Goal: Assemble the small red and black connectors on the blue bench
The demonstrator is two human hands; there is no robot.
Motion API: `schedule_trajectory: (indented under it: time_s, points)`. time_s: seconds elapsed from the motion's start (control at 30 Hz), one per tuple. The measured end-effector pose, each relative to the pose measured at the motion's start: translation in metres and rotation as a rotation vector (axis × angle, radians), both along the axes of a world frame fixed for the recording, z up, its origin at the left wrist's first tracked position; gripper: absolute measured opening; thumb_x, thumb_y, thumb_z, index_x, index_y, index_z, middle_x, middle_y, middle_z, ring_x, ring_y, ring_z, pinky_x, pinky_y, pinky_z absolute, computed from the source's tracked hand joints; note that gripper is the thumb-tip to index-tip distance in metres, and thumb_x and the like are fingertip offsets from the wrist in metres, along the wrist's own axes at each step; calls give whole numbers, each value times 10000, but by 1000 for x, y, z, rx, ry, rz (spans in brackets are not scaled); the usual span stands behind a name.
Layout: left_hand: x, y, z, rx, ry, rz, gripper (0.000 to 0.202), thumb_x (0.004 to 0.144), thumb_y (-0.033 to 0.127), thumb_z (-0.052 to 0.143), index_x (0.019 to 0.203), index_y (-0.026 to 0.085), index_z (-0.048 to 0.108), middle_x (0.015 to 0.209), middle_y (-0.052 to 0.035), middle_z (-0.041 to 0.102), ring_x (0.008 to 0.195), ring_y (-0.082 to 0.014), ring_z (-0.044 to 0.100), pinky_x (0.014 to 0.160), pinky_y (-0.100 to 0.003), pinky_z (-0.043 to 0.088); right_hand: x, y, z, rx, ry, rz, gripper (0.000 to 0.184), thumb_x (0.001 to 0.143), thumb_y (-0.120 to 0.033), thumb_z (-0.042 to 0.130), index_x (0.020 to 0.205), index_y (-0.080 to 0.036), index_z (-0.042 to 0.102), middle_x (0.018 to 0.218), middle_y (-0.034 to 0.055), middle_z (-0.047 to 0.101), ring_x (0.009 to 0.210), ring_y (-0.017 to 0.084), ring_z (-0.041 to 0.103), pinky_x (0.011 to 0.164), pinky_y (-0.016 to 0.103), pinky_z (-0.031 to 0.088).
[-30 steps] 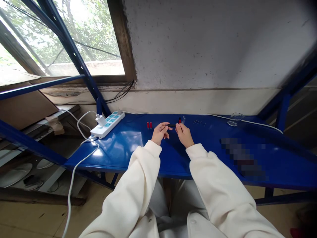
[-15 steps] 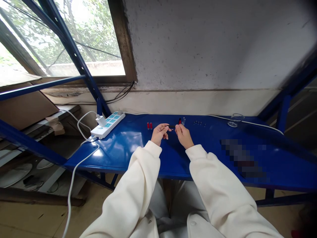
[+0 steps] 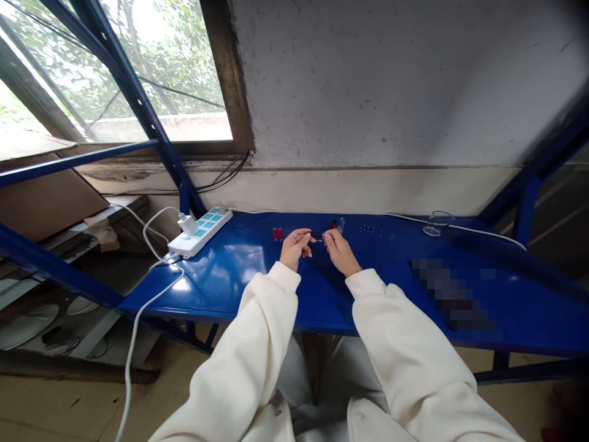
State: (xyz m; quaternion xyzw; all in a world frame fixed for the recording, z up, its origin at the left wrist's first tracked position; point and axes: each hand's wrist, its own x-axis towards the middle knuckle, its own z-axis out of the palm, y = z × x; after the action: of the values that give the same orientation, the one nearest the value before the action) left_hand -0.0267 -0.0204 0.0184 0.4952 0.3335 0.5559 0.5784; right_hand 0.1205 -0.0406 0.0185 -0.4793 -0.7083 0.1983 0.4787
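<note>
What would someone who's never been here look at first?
Probably the big cream sleeves reaching up from the bottom, leading to the left hand and right hand, which hold a thin dark piece between them. Next might be the shiny blue table across the middle, with a white power strip towards its left end. The bright window at upper left stands out too.

From my left fingers [image 3: 301, 236] I could pass left over bare tabletop [image 3: 225, 285] as far as the white power strip [image 3: 202, 233], staying nearer me than the two red cylinders [image 3: 280, 234], while beyond my right fingers [image 3: 332, 240] a clear piece [image 3: 341, 224] and small scattered bits [image 3: 367, 228] obstruct the way toward the wall [image 3: 322, 191].
</note>
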Motion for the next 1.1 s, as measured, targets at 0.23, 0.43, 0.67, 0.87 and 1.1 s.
schedule_trajectory:
  time_s: [0.23,0.43,0.67,0.87,1.1]
  points:
    - [0,0,0,-11,-7,15,409,660,440,640,915,140,528,702,-10,595,371,-41,481,338,-164,260,1,0,0,-10,5,0,297,871,-444,281,892,-208,461,725,14,539,619,137,500,595,253,387]
    - [0,-2,2,-13,-5,6,413,657,443,642,905,136,523,692,-8,591,366,-44,484,334,-165,263,1,1,-2,-3,-7,-18,286,874,-425,284,906,-205,463,768,28,555,648,142,517,608,260,392]
    - [1,-3,3,-25,-4,23,397,663,450,635,873,138,509,673,-1,590,354,-44,476,335,-171,255,1,0,-1,1,-9,-26,283,868,-417,292,927,-204,470,822,52,578,699,162,538,634,278,403]
    - [1,-4,5,-27,-9,69,371,687,462,609,825,137,499,664,0,591,348,-49,475,341,-176,256,0,-1,1,21,-5,-41,282,867,-415,296,923,-205,477,815,48,581,698,164,541,649,284,403]
    - [0,-1,1,-10,4,68,381,687,478,603,830,140,499,670,0,594,348,-46,472,342,-178,260,0,-1,-1,15,-22,-71,272,847,-445,340,876,-212,478,674,0,535,518,124,458,531,252,356]
